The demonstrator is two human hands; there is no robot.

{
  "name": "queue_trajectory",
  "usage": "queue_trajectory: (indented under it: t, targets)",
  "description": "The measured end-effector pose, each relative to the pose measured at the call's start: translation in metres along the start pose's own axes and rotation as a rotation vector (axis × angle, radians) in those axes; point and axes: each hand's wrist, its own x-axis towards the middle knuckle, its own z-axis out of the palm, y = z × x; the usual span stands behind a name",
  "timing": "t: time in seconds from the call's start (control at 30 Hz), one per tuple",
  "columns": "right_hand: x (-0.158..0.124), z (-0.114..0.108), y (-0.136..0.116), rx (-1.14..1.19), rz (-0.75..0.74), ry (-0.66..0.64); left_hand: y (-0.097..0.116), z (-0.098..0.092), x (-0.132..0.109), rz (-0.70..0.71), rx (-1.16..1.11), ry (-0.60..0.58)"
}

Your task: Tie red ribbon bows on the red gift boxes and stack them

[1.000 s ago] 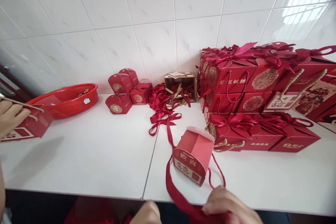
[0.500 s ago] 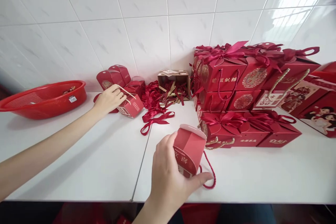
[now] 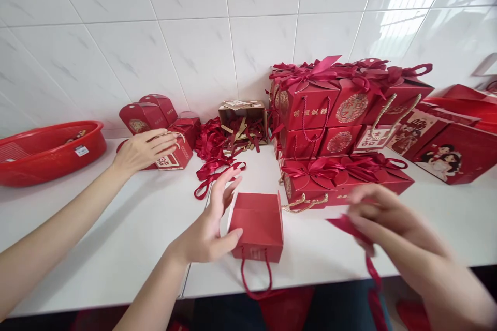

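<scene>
My left hand (image 3: 213,222) rests against the left side of a small red box (image 3: 258,220), its fingers spread and its thumb on the box's near edge. This box sits near the table's front edge, with a dark red cord handle hanging over the edge. To the right, my right hand (image 3: 373,217) pinches a red ribbon (image 3: 375,279), which dangles past the table edge. A co-worker's hand (image 3: 145,150) at the left touches the handle of another red box (image 3: 176,158).
Stacked red gift boxes with bows (image 3: 310,114) stand at the right, beside bags with a printed couple (image 3: 458,152). A cardboard box of ribbons (image 3: 243,126) and loose ribbons (image 3: 209,139) lie by the wall. A red basin (image 3: 50,152) is at far left.
The box by my left hand has turned and now sits near the table edge, its grip loosened. My right hand has come into view with a ribbon. The view has shifted right.
</scene>
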Motion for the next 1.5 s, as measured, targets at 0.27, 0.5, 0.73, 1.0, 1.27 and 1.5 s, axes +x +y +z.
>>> queue_trajectory:
  t: [0.27, 0.5, 0.73, 1.0, 1.27, 1.5]
  targets:
    - [0.046, 0.054, 0.016, 0.113, 0.063, -0.316, 0.041, 0.012, 0.022, 0.059, 0.547, 0.083]
    - [0.044, 0.049, 0.013, 0.150, 0.095, -0.280, 0.050, 0.019, 0.032, 0.142, 0.633, 0.051]
    - [0.043, 0.047, 0.014, 0.167, 0.092, -0.270, 0.052, 0.025, 0.033, 0.215, 0.664, 0.125]
    - [0.044, 0.060, 0.014, 0.187, 0.113, -0.310, 0.051, 0.028, 0.035, 0.250, 0.714, 0.140]
    - [0.040, 0.066, 0.017, 0.232, 0.127, -0.343, 0.049, 0.029, 0.034, 0.236, 0.726, 0.156]
    - [0.042, 0.065, 0.018, 0.240, 0.114, -0.316, 0.050, 0.034, 0.038, 0.210, 0.661, 0.248]
